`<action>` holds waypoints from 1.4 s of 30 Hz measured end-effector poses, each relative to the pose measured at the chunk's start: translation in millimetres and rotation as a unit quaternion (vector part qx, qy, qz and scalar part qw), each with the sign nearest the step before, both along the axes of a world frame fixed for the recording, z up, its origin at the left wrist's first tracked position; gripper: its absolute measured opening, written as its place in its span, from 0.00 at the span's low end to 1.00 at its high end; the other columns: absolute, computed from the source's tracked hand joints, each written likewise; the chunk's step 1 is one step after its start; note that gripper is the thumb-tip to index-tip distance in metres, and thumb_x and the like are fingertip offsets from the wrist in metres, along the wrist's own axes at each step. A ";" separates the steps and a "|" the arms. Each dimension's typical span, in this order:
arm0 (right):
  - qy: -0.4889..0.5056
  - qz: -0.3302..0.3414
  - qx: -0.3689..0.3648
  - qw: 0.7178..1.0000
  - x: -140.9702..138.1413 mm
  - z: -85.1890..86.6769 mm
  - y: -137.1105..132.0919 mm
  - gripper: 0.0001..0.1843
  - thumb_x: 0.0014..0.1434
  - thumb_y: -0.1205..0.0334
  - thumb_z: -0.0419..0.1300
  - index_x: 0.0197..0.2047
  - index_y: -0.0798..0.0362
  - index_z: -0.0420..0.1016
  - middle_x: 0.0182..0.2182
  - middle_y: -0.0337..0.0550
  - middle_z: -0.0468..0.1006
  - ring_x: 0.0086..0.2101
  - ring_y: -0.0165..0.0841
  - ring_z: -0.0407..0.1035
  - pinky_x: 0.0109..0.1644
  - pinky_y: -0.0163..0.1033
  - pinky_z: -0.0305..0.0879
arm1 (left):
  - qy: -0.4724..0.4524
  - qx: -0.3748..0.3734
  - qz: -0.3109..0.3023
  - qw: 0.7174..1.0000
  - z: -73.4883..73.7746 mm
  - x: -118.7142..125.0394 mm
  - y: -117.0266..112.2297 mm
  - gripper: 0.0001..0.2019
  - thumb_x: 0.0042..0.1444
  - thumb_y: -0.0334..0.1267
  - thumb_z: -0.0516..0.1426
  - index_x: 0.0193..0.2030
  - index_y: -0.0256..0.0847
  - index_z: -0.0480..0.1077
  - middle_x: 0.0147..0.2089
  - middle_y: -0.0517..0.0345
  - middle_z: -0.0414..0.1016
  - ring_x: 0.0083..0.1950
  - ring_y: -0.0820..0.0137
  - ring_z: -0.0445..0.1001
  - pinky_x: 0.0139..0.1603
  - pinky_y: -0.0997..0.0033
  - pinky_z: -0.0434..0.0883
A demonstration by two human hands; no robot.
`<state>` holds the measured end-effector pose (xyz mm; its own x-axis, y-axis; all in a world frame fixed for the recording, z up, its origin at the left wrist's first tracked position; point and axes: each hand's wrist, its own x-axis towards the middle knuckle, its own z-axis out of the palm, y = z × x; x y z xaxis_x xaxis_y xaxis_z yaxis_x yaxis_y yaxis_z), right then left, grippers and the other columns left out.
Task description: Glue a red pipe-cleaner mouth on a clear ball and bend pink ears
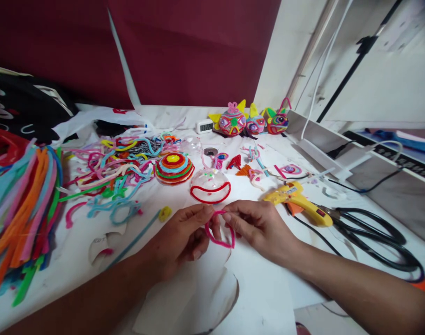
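A smooth maroon panel (198,51) stands behind a white table (264,288). At far left, a black bag (20,107) carries white printing, beside a thick bundle of fuzzy coloured stems (34,200). The left hand (187,232) and right hand (257,225) nearly meet at the near middle of the table, fingers curled and narrowed, both pinching a fuzzy pink loop (217,241), pointed at its lower right. Right of them lie black-handled scissors (380,237) against a yellow glue gun (303,204). A black strip (408,158) bears pale characters too blurred to read. Just beyond the hands sits a clear, glossy dome (210,177) with a red outlined crescent, near a dome ringed in coloured stripes (174,168). Smallest, a white digital clock (204,126) seems to read 11:22.
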<state>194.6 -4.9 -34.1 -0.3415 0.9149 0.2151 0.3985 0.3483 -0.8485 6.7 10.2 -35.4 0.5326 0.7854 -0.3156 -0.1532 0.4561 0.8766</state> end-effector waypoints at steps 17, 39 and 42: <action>-0.031 0.014 0.078 0.996 -0.4 7.1 -1.4 0.12 0.65 0.63 0.53 0.36 0.57 0.77 0.26 0.40 0.76 0.26 0.24 0.66 0.29 0.30 0.60 | -0.010 0.009 0.006 1.000 5.4 3.2 -0.4 0.14 0.57 0.43 0.59 0.26 0.36 0.70 0.25 0.60 0.73 0.13 0.86 0.54 0.14 0.80 0.45; -0.071 -0.007 0.126 0.990 1.3 6.3 -5.1 0.13 0.64 0.66 0.53 0.30 0.56 0.74 0.20 0.37 0.70 0.21 0.24 0.61 0.25 0.32 0.56 | -0.017 -0.009 0.012 1.000 2.0 2.9 -0.4 0.12 0.55 0.42 0.61 0.28 0.35 0.71 0.25 0.63 0.71 0.13 0.88 0.51 0.14 0.80 0.43; -0.043 0.000 0.079 0.996 3.1 5.1 -3.1 0.12 0.64 0.64 0.54 0.32 0.56 0.75 0.21 0.38 0.71 0.22 0.25 0.61 0.26 0.32 0.56 | -0.018 -0.009 0.016 1.000 2.0 2.4 -0.3 0.13 0.55 0.43 0.62 0.27 0.35 0.70 0.25 0.63 0.71 0.13 0.88 0.52 0.14 0.80 0.42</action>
<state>197.7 -8.0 -28.9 -0.3649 0.8721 0.3261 0.4669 0.4744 -0.7463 9.0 9.8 -33.3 0.5183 0.7969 -0.3105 -0.1988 0.4653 0.8625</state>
